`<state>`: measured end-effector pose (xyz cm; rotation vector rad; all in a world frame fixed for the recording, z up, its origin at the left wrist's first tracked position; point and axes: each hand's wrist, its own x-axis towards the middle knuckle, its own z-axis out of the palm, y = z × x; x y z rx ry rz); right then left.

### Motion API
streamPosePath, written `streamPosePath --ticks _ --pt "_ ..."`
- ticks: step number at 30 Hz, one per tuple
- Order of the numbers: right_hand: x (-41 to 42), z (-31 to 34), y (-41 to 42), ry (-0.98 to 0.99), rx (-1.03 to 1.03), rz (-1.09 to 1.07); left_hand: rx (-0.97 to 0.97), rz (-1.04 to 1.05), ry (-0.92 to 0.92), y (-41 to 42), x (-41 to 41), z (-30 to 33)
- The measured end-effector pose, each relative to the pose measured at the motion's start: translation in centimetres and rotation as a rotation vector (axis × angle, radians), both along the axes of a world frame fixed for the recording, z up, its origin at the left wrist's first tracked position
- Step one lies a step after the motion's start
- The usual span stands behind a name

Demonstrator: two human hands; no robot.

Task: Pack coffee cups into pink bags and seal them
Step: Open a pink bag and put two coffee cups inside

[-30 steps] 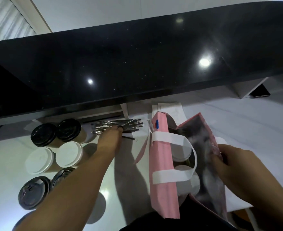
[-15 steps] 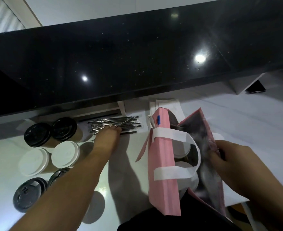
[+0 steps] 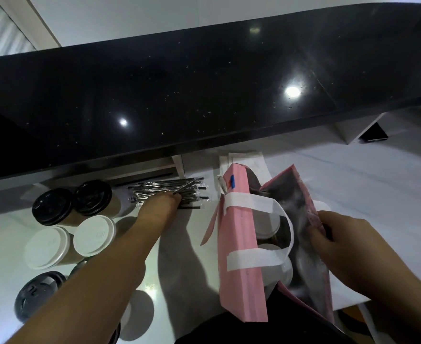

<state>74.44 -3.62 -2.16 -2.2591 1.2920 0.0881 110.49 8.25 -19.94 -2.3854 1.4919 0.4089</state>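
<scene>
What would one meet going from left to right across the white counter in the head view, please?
Lidded coffee cups → left hand on the wrapped straws → pink bag with white-lidded cups inside → right hand holding the bag's far side open.

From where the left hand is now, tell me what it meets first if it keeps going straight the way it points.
The left hand already touches the pile of wrapped straws. Beyond them, it would probably meet the wall under the black counter, though depth is unclear.
</scene>
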Motion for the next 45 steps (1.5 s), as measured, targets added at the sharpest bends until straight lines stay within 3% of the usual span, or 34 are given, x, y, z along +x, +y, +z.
streamPosePath --ticks 11,16,21,26,30,34,45 --pt "0.1 0.3 0.0 0.016 -0.002 0.009 -0.095 0.038 0.147 0.2 1.3 0.9" --pt "0.2 0.3 -0.1 0.000 -0.009 0.046 -0.055 -0.018 0.207 0.7 2.0 4.4" --pt "0.3 0.3 -0.7 0.013 0.050 0.084 -0.108 0.120 0.311 2.7 1.2 9.9" --pt "-0.1 0.2 -1.2 0.002 0.045 0.101 -0.197 0.263 0.531 5.4 -1.7 16.9" --pt "-0.4 0.1 -1.3 -0.033 0.020 0.092 -0.399 0.349 0.781 5.6 -6.6 23.6" --pt "-0.7 0.0 -1.6 -0.051 0.056 0.084 -0.424 0.297 0.984 2.6 -12.5 28.3" --pt "-1.4 0.5 -2.4 -0.095 0.065 0.072 -0.058 0.182 0.531 -8.8 -22.0 23.8"
